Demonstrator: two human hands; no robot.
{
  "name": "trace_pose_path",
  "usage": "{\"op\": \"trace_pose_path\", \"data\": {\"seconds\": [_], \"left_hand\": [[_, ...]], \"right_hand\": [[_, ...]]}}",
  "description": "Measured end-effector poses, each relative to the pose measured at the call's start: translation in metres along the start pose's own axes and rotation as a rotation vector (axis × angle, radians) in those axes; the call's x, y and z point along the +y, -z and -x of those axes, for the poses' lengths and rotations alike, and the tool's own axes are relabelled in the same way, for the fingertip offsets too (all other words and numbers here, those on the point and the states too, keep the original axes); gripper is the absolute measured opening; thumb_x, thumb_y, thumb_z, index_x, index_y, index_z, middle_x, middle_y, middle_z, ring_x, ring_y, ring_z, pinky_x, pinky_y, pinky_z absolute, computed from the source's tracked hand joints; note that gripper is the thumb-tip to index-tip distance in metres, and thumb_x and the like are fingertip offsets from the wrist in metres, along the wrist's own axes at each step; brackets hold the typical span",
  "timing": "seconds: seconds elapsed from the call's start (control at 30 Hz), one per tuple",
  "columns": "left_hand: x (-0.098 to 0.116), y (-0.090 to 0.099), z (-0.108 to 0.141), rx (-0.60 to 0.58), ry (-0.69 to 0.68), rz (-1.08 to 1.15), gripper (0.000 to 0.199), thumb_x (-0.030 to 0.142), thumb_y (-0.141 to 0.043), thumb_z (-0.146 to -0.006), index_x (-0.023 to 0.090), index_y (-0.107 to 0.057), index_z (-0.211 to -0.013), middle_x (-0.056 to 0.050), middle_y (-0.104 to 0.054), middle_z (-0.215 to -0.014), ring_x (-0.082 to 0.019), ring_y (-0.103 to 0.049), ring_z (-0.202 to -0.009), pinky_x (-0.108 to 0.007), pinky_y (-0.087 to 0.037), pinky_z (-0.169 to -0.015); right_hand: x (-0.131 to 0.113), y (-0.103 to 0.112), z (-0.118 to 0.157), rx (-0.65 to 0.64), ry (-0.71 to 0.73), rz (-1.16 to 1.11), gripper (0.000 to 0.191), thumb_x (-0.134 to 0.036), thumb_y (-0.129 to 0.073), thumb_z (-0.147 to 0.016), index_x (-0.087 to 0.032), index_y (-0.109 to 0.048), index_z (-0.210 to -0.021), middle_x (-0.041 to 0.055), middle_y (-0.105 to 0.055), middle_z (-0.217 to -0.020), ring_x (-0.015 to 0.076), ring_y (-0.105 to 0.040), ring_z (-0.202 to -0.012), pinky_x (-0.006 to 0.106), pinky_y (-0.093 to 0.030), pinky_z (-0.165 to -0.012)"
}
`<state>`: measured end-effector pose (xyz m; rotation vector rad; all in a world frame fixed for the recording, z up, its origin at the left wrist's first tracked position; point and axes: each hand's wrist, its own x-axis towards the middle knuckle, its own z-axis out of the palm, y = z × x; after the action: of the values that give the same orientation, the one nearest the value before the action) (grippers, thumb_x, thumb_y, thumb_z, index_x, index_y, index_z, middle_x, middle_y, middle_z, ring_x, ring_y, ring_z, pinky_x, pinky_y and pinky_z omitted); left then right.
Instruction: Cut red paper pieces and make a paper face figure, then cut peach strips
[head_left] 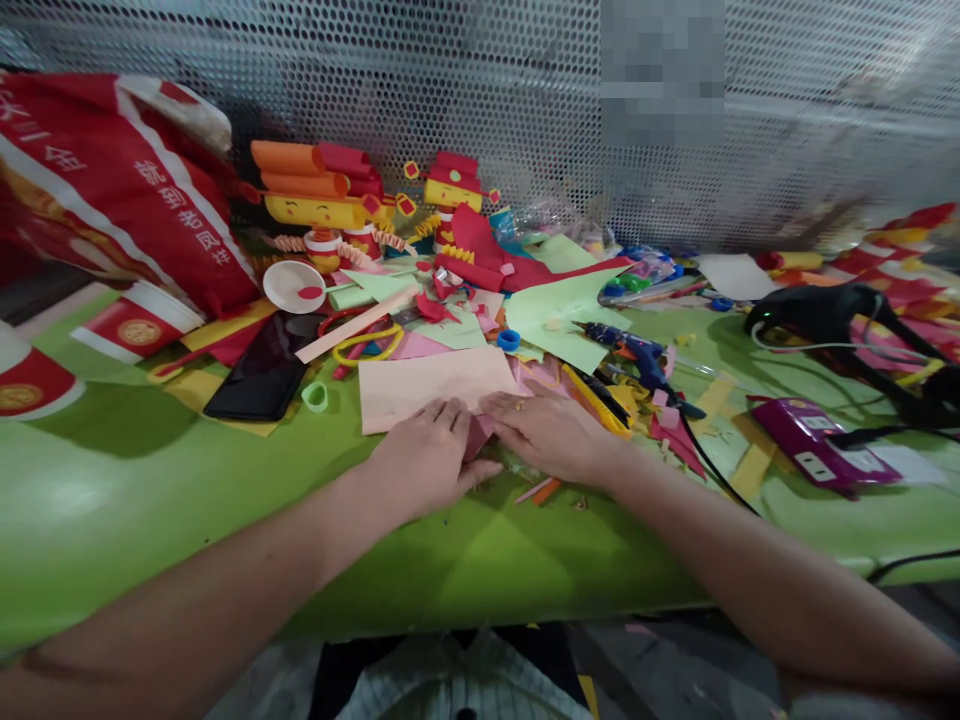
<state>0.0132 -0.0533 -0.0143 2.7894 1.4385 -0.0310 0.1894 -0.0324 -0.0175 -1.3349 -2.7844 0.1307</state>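
A pale pink sheet of paper (pixel 431 382) lies on the green table in front of me. My left hand (pixel 427 450) rests on its lower edge, fingers flat and close together, thumb out to the right. My right hand (pixel 551 430), with a ring on one finger, lies over the right end of the sheet, its fingers stretched out to the left. Between the two hands shows a darker pink piece of paper (pixel 478 436), partly covered by the fingers. Under the right hand, the sheet's corner is hidden.
A blue glue gun (pixel 626 350) and a yellow cutter (pixel 596 398) lie to the right, near a purple power strip (pixel 817 445). A black phone (pixel 259 368), paper cups (pixel 139 325) and a red bag (pixel 127 190) are on the left. Paper figures (pixel 315 210) stand behind coloured scraps.
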Motion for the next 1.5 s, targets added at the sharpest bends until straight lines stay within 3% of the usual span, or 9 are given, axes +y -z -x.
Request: {"op": "trace_pose_path", "data": {"seconds": [0.17, 0.33, 0.43, 0.53, 0.73, 0.87, 1.07, 1.23, 1.5], "left_hand": [[-0.006, 0.007, 0.008, -0.055, 0.086, -0.038, 0.056, 0.050, -0.032, -0.091, 0.007, -0.058, -0.114, -0.018, -0.062, -0.116, -0.028, -0.058, -0.107, -0.036, -0.050, -0.079], [-0.007, 0.009, 0.016, -0.118, 0.176, -0.177, 0.054, 0.048, -0.033, -0.091, 0.005, -0.066, -0.101, -0.020, -0.065, -0.101, -0.029, -0.062, -0.096, -0.037, -0.049, -0.080], [-0.005, 0.014, 0.018, -0.203, 0.305, -0.213, 0.065, 0.053, -0.033, -0.089, -0.003, -0.062, -0.105, -0.025, -0.065, -0.091, -0.029, -0.065, -0.081, -0.034, -0.051, -0.063], [-0.006, 0.022, 0.020, -0.278, 0.388, -0.209, 0.064, 0.055, -0.031, -0.089, 0.002, -0.067, -0.098, -0.021, -0.066, -0.079, -0.027, -0.065, -0.069, -0.031, -0.047, -0.052], [-0.014, 0.030, 0.018, -0.295, 0.342, -0.204, 0.060, 0.048, -0.026, -0.091, 0.011, -0.072, -0.078, -0.017, -0.067, -0.067, -0.030, -0.065, -0.068, -0.035, -0.045, -0.054], [-0.019, 0.029, 0.015, -0.145, 0.363, -0.230, 0.058, 0.040, -0.022, -0.093, 0.010, -0.070, -0.082, -0.017, -0.066, -0.067, -0.031, -0.063, -0.067, -0.037, -0.044, -0.053], [-0.022, 0.019, 0.010, 0.037, 0.258, -0.236, 0.038, 0.031, -0.037, -0.091, 0.009, -0.068, -0.085, -0.019, -0.065, -0.082, -0.034, -0.057, -0.091, -0.039, -0.045, -0.064], [-0.028, 0.012, -0.001, -0.003, 0.110, -0.186, 0.030, 0.025, -0.038, -0.091, 0.010, -0.064, -0.089, -0.015, -0.064, -0.088, -0.027, -0.057, -0.092, -0.034, -0.045, -0.069], [-0.034, 0.026, -0.022, -0.168, 0.120, -0.093, 0.031, 0.028, -0.034, -0.089, 0.016, -0.062, -0.084, -0.009, -0.067, -0.088, -0.023, -0.061, -0.082, -0.028, -0.035, -0.055]], "right_hand": [[0.005, 0.003, 0.003, -0.012, -0.037, -0.014, 0.038, -0.025, -0.032, -0.092, -0.017, -0.064, -0.110, 0.0064, -0.060, -0.125, 0.0195, -0.059, -0.109, 0.040, -0.033, -0.105], [0.013, 0.003, 0.009, -0.035, -0.110, 0.006, 0.036, -0.021, -0.034, -0.089, -0.021, -0.069, -0.097, 0.0041, -0.063, -0.120, 0.0189, -0.063, -0.102, 0.043, -0.026, -0.109], [0.017, 0.005, 0.012, -0.050, -0.139, 0.020, 0.035, -0.020, -0.035, -0.087, -0.021, -0.068, -0.099, 0.0039, -0.063, -0.120, 0.0183, -0.060, -0.107, 0.040, -0.025, -0.110], [0.017, 0.007, 0.013, -0.060, -0.144, 0.038, 0.035, -0.020, -0.034, -0.087, -0.022, -0.069, -0.096, 0.0030, -0.064, -0.117, 0.0185, -0.064, -0.100, 0.041, -0.026, -0.109], [0.016, 0.007, 0.013, -0.029, -0.113, 0.045, 0.035, -0.020, -0.036, -0.086, -0.021, -0.068, -0.100, 0.0044, -0.063, -0.120, 0.0206, -0.063, -0.103, 0.048, -0.017, -0.112], [0.019, 0.005, 0.013, -0.011, -0.062, 0.102, 0.035, -0.020, -0.037, -0.086, -0.019, -0.068, -0.101, 0.0067, -0.065, -0.116, 0.0219, -0.062, -0.103, 0.048, -0.019, -0.110], [0.021, 0.007, 0.012, -0.013, -0.044, 0.124, 0.034, -0.021, -0.038, -0.087, -0.017, -0.068, -0.100, 0.0091, -0.071, -0.099, 0.0235, -0.060, -0.104, 0.046, -0.026, -0.106], [0.021, 0.007, 0.011, -0.017, -0.042, 0.097, 0.034, -0.020, -0.040, -0.086, -0.018, -0.065, -0.109, 0.0082, -0.068, -0.108, 0.0238, -0.057, -0.110, 0.048, -0.025, -0.106], [0.029, 0.000, 0.008, 0.039, -0.026, 0.066, 0.051, -0.020, -0.038, -0.084, -0.007, -0.042, -0.134, 0.0163, -0.060, -0.122, 0.0246, -0.053, -0.115, 0.047, -0.027, -0.106]]}}
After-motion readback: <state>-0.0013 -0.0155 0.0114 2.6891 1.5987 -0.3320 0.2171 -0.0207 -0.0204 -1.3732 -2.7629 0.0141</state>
